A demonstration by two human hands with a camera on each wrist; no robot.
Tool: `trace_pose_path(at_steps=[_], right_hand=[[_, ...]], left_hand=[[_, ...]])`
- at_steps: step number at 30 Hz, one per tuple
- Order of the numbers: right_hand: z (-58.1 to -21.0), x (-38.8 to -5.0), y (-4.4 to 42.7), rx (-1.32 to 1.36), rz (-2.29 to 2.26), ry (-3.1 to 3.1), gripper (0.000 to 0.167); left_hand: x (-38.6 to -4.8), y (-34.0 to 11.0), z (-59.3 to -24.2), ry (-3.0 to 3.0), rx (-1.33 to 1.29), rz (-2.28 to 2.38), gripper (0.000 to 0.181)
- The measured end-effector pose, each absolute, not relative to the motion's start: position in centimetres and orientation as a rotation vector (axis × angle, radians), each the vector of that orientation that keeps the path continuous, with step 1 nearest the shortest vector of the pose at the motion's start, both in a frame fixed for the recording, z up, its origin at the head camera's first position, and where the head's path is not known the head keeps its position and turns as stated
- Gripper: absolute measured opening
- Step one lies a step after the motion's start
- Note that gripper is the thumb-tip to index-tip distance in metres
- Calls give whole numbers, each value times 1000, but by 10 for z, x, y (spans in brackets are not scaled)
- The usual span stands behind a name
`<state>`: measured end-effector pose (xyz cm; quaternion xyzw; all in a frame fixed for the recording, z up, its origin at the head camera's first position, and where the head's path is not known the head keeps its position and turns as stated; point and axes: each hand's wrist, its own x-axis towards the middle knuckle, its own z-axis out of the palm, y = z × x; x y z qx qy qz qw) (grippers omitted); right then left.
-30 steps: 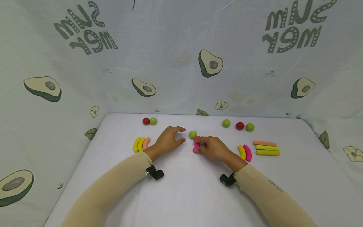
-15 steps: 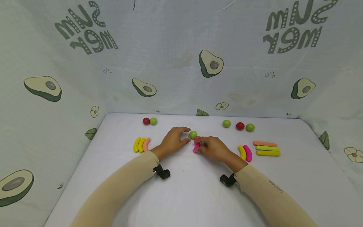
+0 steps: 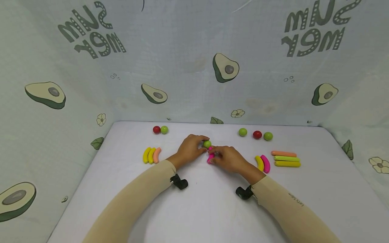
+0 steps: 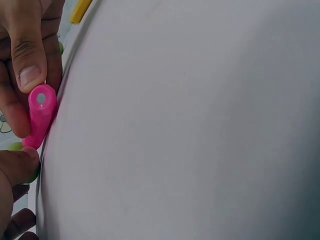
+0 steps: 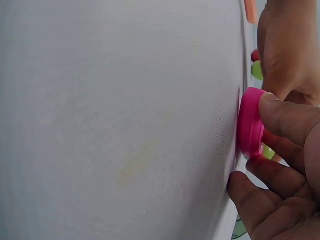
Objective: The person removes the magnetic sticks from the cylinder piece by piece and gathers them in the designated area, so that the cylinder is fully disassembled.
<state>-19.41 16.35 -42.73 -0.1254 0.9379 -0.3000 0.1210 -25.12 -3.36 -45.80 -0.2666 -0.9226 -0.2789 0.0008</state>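
Around the green ball (image 3: 207,144) at the middle of the white table, my left hand (image 3: 189,148) has its thumb and index finger. My right hand (image 3: 229,158) pinches a pink curved, banana-shaped piece (image 3: 210,158) just below that ball. In the left wrist view the pink piece (image 4: 41,117) shows a pale round spot at one end, and its other end lies close to the left thumb (image 4: 22,162). Thumb and fingers of the right hand hold the pink piece (image 5: 250,125) on the tabletop in the right wrist view. The ball is partly hidden there.
Two yellow curved pieces (image 3: 148,155) and a peach one (image 3: 157,155) lie left. A yellow (image 3: 259,163) and a pink curved piece (image 3: 265,164) lie right, beside several straight sticks (image 3: 286,158). Red (image 3: 257,135) and green balls (image 3: 164,129) sit along the back.
My left hand has moved right, and its thumb and index finger have come around the green ball. The right hand and the pink curved piece have stayed in place.
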Motion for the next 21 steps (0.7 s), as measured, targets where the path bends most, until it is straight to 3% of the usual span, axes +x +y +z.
trace_pose_path(at_steps=[21], right_hand=[[-429, -194, 165, -398, -899, 2751, 30]], left_hand=[[-253, -29, -455, -2972, -820, -875, 37]])
